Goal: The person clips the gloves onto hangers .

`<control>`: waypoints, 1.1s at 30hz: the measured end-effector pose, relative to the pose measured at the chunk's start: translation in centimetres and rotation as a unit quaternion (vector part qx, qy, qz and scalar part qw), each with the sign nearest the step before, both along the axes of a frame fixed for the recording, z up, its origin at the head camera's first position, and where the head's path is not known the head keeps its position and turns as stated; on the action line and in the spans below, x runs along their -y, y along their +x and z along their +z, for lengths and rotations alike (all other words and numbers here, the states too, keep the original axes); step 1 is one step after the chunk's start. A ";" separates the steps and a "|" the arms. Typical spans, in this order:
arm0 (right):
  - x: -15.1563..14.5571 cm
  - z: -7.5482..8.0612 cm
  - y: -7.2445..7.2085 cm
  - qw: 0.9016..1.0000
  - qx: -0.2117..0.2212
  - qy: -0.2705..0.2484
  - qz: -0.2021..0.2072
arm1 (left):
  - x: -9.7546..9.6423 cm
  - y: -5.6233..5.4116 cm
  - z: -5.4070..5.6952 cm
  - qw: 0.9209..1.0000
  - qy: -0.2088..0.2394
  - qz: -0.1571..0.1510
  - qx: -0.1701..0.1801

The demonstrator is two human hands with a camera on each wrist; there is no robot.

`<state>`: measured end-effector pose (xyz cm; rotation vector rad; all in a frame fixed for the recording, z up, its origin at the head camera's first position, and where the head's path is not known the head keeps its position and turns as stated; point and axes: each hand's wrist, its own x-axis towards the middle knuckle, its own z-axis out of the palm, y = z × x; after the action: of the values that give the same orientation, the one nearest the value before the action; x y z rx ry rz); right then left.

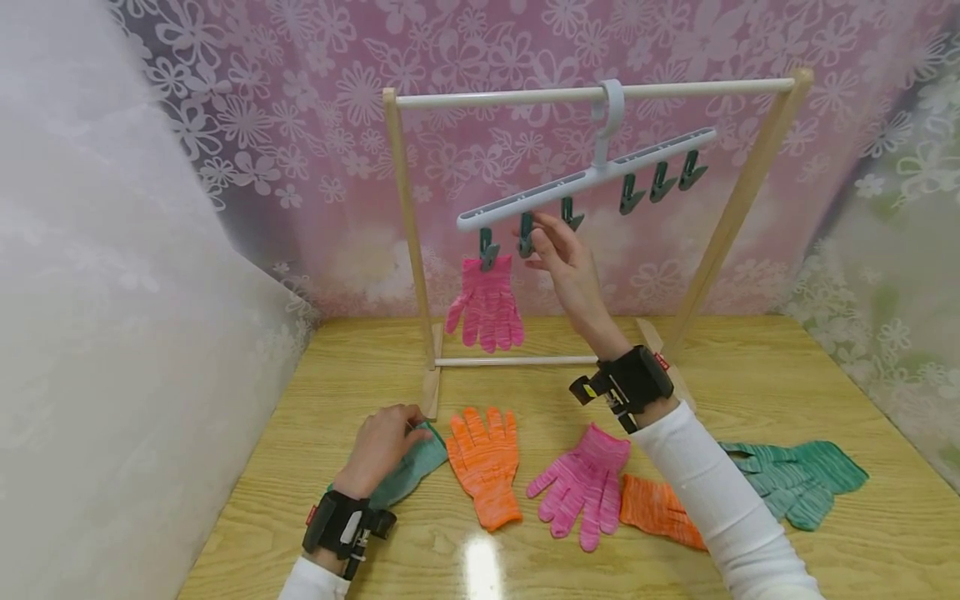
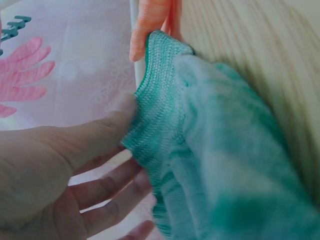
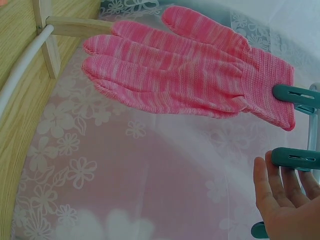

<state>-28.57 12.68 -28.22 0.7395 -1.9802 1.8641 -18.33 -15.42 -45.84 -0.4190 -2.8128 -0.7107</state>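
Note:
At the left of the table, my left hand [image 1: 378, 448] pinches the cuff of a teal-green knit glove [image 1: 411, 473]. The left wrist view shows the thumb on one face of that glove [image 2: 205, 135], the cuff lifted. My right hand [image 1: 573, 271] is raised to the hanger [image 1: 536, 196], thumb and fingers around the second dark green clip [image 1: 526, 237] from the left. Nothing hangs from this clip. Beside it, a pink glove [image 1: 487, 308] hangs fingers-down by its cuff from the leftmost clip [image 1: 487, 250].
Across the table lie an orange glove [image 1: 486, 467], a pink glove [image 1: 583, 487], another orange glove [image 1: 656, 508] partly under my right sleeve, and a green pair [image 1: 806, 479]. A wooden stand with a white rod [image 1: 510, 97] carries the tilted hanger. More clips [image 1: 660, 183] hang to the right.

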 end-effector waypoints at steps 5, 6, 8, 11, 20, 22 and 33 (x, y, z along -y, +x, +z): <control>0.0 0.0 -0.1 1.000 0.006 0.002 -0.004 | 0.0 -0.4 0.2 0.999 0.030 -0.007 0.006; 0.0 0.0 -0.1 1.000 0.007 0.002 -0.005 | 0.0 -0.4 0.2 0.999 0.033 -0.010 0.004; 0.0 0.0 -0.1 1.000 0.007 0.001 -0.005 | 0.1 -0.5 0.3 0.999 0.037 -0.018 0.000; 0.0 0.0 -0.1 1.000 0.004 -0.001 -0.004 | 0.2 -0.6 0.4 0.999 0.046 -0.022 -0.005; 0.1 0.1 -0.1 1.000 -0.003 -0.004 -0.007 | 0.4 -0.7 1.4 0.998 0.060 -0.008 -0.019; 0.1 0.2 -0.1 1.000 -0.005 -0.005 -0.007 | 0.3 -0.7 1.9 0.998 0.060 -0.012 -0.026; 0.2 0.2 -0.2 1.000 -0.016 -0.010 0.000 | -0.8 -0.5 4.3 0.995 0.045 -0.023 -0.081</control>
<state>-28.72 12.48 -28.00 0.7578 -1.9392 1.8575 -18.78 -14.60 -41.49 -0.5020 -2.6168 -0.7718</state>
